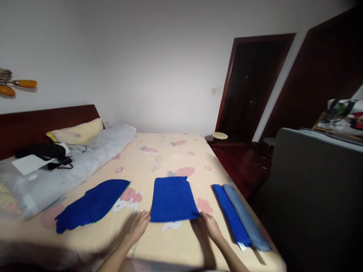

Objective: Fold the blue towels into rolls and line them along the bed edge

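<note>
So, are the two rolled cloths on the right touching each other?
Touching. The head view shows the dark blue roll and the lighter blue roll lying side by side, no sheet visible between them.

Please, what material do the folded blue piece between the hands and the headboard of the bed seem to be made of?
The folded blue piece looks like soft matte fabric, perhaps a knit: it lies flat with limp edges and has no shine. The left hand and right hand are at its near corners. The headboard looks like dark reddish wood or veneer with a smooth finish; no grain is visible.
</note>
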Tool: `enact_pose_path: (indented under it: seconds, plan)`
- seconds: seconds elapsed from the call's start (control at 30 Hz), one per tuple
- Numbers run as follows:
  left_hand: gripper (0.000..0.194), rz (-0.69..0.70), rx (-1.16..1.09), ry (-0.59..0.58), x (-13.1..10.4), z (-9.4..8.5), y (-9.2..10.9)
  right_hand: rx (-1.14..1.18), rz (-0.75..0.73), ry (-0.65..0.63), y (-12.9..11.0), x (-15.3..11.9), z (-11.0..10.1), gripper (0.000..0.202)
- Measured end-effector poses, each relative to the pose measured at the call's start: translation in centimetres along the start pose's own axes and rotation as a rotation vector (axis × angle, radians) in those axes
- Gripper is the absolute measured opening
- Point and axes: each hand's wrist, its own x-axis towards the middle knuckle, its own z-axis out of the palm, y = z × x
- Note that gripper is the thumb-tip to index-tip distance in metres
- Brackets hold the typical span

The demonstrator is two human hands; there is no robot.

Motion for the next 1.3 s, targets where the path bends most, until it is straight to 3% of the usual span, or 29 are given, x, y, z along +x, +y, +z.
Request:
enact_pose_path:
  seconds: [0.07,0.17,0.37,0.47,0.57,0.67,0.77,0.83,0.9,1.0,1.13,1.3]
  plan:
    - [0.024,0.003,0.025,-0.091,-2.9,2.3,0.9,-0.028,0.014,-0.023,0.6,-4.1,1.7,0.026]
    - [0.025,0.023,0.048,-0.195,-5.7,3.9,1.4,-0.050,-0.001,-0.053,1.6,-8.4,3.1,0.020]
    - [0.031,0.044,0.060,-0.292,-7.6,4.8,1.3,-0.139,-0.075,-0.074,3.4,-12.3,3.8,0.022]
    - [0.032,0.017,0.054,-0.333,-7.6,4.3,1.9,-0.252,-0.103,-0.056,3.2,-12.7,3.5,0.019]
    - [0.037,-0.020,0.006,-0.333,-6.6,3.6,4.0,-0.291,-0.125,-0.017,1.5,-11.5,3.9,0.015]
    - [0.050,-0.029,-0.083,-0.253,-4.5,4.2,7.9,-0.266,-0.161,-0.002,-1.7,-9.4,6.7,0.032]
    - [0.065,-0.016,-0.120,-0.151,-2.8,6.4,11.6,-0.244,-0.190,-0.069,-4.7,-7.9,10.7,0.050]
    - [0.067,-0.018,-0.094,-0.109,-2.7,8.2,12.6,-0.231,-0.219,-0.121,-5.5,-8.0,12.5,0.054]
    - [0.061,-0.021,-0.048,-0.081,-3.8,9.7,12.0,-0.236,-0.256,-0.134,-4.9,-8.9,13.0,0.054]
    - [0.058,-0.016,0.038,-0.002,-6.6,10.8,9.2,-0.292,-0.267,-0.079,-2.0,-11.0,11.2,0.058]
    - [0.060,0.062,0.094,0.057,-9.7,10.1,5.4,-0.344,-0.262,-0.009,1.9,-13.3,8.2,0.065]
    - [0.068,0.120,0.011,-0.031,-11.2,9.1,2.7,-0.319,-0.278,-0.050,4.0,-14.0,7.2,0.054]
